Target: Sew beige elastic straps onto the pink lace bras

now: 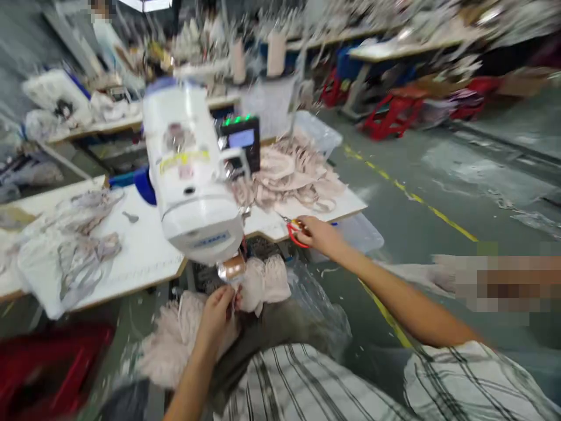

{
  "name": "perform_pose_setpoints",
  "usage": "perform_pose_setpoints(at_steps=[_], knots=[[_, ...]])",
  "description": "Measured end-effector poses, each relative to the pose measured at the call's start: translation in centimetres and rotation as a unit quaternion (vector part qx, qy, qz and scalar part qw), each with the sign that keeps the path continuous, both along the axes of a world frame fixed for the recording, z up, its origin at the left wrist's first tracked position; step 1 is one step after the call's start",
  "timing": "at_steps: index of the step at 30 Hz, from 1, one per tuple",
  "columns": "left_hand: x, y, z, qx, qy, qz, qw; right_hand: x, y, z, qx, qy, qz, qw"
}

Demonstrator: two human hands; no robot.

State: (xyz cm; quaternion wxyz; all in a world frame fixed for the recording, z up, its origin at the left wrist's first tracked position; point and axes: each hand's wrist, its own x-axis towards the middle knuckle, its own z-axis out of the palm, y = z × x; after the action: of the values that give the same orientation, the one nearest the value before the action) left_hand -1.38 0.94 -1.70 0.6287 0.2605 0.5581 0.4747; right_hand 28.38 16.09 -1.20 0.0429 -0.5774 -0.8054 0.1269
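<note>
My right hand is closed on a pair of scissors with red handles, held at the front edge of the sewing table. My left hand pinches pale pink fabric just below the head of the white sewing machine. The fabric hangs off the machine's front and over my lap, with a gathered bundle to the left of my hand. Blur hides the exact edge between my left fingertips.
A heap of pale pink strips lies right of the machine, beside a lit control panel. More garments cover the left tabletop. Red stools stand across the aisle; another red stool is at lower left. A person is at the back left.
</note>
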Motion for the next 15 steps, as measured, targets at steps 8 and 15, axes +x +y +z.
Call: perform_pose_setpoints(at_steps=[8,15], knots=[[-1.8,-0.7,-1.2,-0.039,-0.02,0.022,0.999,-4.6,-13.9,0.1,-0.081,0.154,0.165,0.971],[-1.6,-1.1,-1.1,-0.024,0.021,-0.027,0.999,-7.6,-13.3,-1.4,-0.071,0.178,0.18,0.965]])
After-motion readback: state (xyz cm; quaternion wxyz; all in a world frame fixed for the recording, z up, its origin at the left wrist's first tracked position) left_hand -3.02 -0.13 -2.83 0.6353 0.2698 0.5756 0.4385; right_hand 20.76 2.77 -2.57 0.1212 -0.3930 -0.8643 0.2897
